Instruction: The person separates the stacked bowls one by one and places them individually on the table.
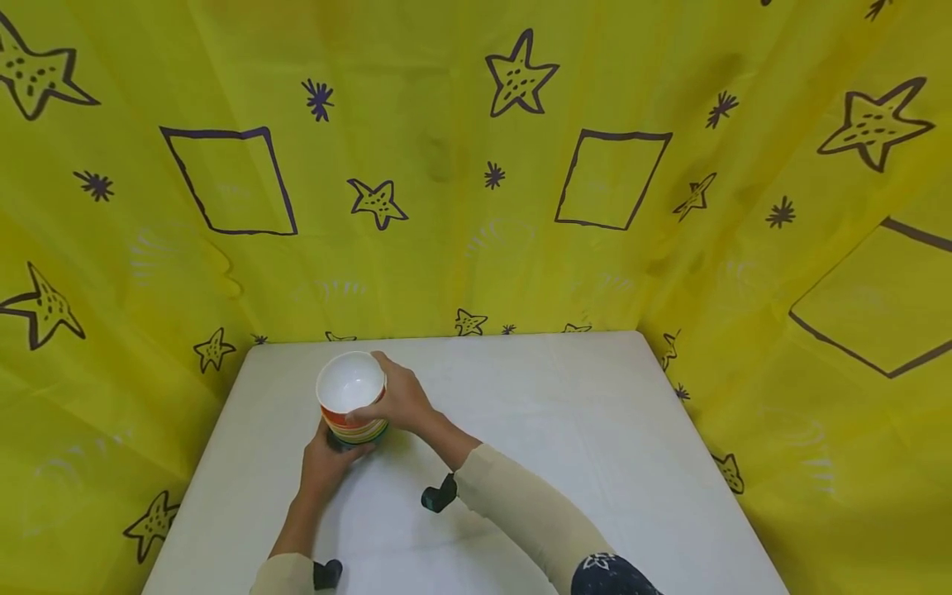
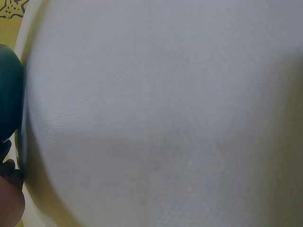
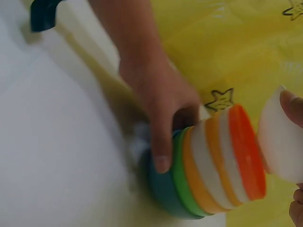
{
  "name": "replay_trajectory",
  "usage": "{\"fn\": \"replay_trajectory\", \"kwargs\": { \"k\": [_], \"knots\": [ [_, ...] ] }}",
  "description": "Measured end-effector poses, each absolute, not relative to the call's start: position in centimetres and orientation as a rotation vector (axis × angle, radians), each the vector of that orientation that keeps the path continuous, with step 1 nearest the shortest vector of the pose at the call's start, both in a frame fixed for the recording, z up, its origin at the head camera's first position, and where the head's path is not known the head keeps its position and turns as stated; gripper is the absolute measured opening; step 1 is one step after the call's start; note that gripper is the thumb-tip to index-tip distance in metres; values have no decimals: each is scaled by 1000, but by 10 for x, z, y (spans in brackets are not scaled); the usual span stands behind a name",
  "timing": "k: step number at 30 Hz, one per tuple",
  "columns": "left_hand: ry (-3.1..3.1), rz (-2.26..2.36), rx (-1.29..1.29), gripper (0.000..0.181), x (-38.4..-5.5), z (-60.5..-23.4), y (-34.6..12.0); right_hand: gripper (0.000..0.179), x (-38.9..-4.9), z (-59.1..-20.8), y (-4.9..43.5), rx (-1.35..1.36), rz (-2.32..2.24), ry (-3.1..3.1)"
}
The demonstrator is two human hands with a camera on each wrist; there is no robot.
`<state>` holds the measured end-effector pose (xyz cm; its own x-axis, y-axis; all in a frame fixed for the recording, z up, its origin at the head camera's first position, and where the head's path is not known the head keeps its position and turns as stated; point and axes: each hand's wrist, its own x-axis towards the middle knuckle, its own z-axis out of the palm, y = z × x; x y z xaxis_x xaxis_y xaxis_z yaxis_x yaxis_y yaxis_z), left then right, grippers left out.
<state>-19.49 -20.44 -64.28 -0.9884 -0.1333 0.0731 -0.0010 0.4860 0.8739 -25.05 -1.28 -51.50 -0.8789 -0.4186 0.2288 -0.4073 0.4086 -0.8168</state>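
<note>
A stack of nested bowls (image 3: pixel 208 165), banded teal, green, orange, white and red-orange, stands near the table's far left. My left hand (image 1: pixel 327 463) holds the teal bottom bowl (image 3: pixel 163 189), its thumb along the outside in the right wrist view. At the stack's mouth is a white bowl (image 1: pixel 349 382), which my right hand (image 1: pixel 397 397) grips by its side near the rim. In the right wrist view that bowl sits close against the red-orange rim; whether they touch is unclear. The left wrist view catches only part of a teal bowl (image 2: pixel 9 94) and some fingertips.
A white-covered table (image 1: pixel 535 430) lies under both hands. Yellow curtains (image 1: pixel 446 273) with drawn stars and squares hang behind it and along both sides. Dark wrist-worn pieces (image 1: pixel 439 493) show at both cuffs.
</note>
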Motion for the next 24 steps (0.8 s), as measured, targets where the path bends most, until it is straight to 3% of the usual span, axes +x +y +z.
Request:
{"fn": "replay_trajectory", "kwargs": {
  "k": [12,24],
  "knots": [
    [-2630,-1510,92,106,-196,-646,-207,93,-247,-486,14,-602,-1782,2646],
    [-2622,-1491,63,109,-195,-645,-206,95,-246,-513,44,-336,-1844,2696]
  ]
}}
